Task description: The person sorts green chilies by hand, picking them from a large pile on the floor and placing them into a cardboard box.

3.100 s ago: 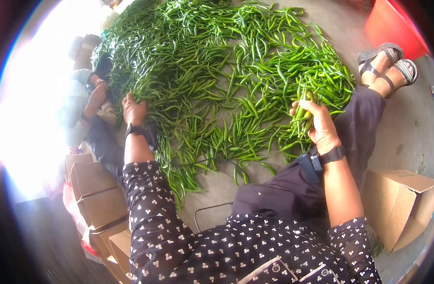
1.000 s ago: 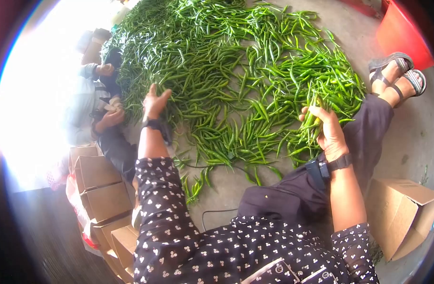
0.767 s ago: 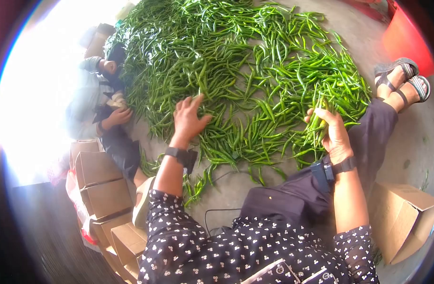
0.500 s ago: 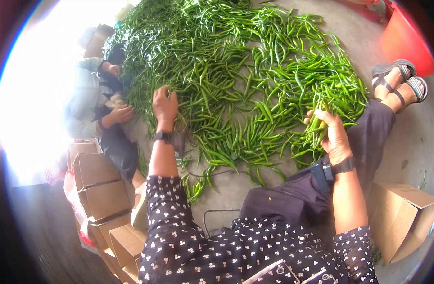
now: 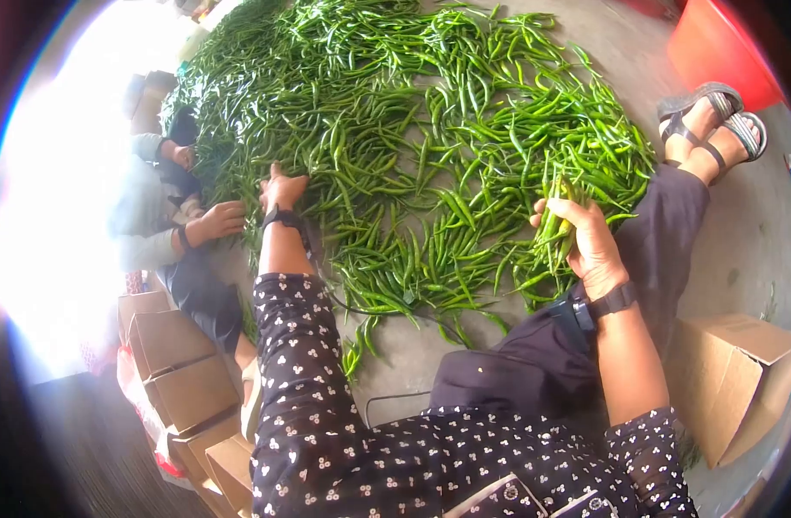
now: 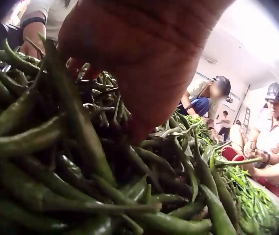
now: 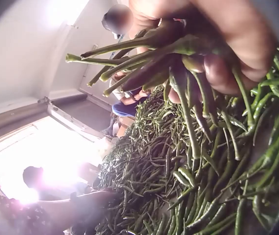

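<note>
Green chillies (image 5: 361, 129) lie in a broad heap over the floor in the head view. My left hand (image 5: 283, 188) reaches over the heap's left side, thumb and index finger spread apart. In the left wrist view the palm (image 6: 144, 54) comes down close over the chillies, and most of its fingers are hidden. My right hand (image 5: 592, 242) grips a bunch of green chillies (image 5: 553, 226) above the right part of the heap, thumb across the top. Their stems (image 7: 134, 58) stick out of the fist in the right wrist view.
Another person's hand (image 5: 221, 220) is close to the left of my left hand. Cardboard boxes (image 5: 191, 384) line the left, and an opened carton (image 5: 737, 375) stands at right. Sandalled feet (image 5: 715, 129) and a red tub (image 5: 722, 53) are at upper right. A cable runs along the floor.
My left hand lifted off the left side, swung right over the chillies, then moved back left and forward. My right hand keeps gripping its bunch. The other person's hand shifted toward the heap.
</note>
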Action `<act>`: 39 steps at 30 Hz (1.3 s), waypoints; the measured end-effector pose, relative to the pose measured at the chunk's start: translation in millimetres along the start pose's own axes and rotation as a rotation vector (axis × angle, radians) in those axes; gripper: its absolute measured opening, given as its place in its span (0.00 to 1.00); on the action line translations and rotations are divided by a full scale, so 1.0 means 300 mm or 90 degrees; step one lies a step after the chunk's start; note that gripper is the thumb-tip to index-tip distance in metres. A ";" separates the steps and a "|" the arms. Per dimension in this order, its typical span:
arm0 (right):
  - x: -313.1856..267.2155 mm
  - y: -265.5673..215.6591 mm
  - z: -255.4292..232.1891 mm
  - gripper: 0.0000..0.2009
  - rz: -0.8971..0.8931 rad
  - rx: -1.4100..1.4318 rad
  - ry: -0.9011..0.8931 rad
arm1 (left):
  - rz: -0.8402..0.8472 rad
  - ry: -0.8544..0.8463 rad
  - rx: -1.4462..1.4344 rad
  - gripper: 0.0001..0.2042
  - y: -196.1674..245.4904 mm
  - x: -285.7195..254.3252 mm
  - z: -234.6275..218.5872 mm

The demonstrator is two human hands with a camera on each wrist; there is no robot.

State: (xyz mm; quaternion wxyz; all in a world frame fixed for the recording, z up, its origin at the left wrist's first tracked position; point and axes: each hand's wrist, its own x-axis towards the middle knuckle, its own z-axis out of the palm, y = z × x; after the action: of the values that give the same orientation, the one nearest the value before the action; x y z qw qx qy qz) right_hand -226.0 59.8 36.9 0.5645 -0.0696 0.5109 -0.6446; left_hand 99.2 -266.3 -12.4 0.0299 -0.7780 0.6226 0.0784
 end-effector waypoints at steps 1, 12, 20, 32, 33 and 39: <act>0.000 -0.001 -0.001 0.08 0.000 -0.005 0.001 | 0.002 0.000 -0.009 0.38 -0.004 -0.005 -0.005; 0.008 0.006 -0.006 0.08 0.000 0.007 -0.022 | 0.051 0.036 -0.015 0.37 0.018 -0.019 0.000; 0.010 0.015 -0.011 0.07 -0.003 0.004 -0.017 | 0.190 -0.202 -0.714 0.30 -0.022 -0.114 -0.029; 0.005 0.014 -0.014 0.08 0.001 -0.030 0.005 | 0.021 -0.425 -0.958 0.14 -0.237 -0.288 -0.022; 0.007 0.016 -0.018 0.08 -0.004 -0.034 0.000 | 0.018 -0.422 -0.959 0.14 -0.254 -0.292 -0.021; 0.003 0.015 -0.020 0.08 -0.014 -0.019 -0.006 | 0.015 -0.392 -1.019 0.16 -0.331 -0.298 -0.007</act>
State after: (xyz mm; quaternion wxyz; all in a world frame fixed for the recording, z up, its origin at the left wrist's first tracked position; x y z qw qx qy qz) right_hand -227.3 63.2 30.2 0.5584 -0.0864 0.5171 -0.6429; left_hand 177.2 -158.4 -1.0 -0.3616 -0.5021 0.3522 0.7022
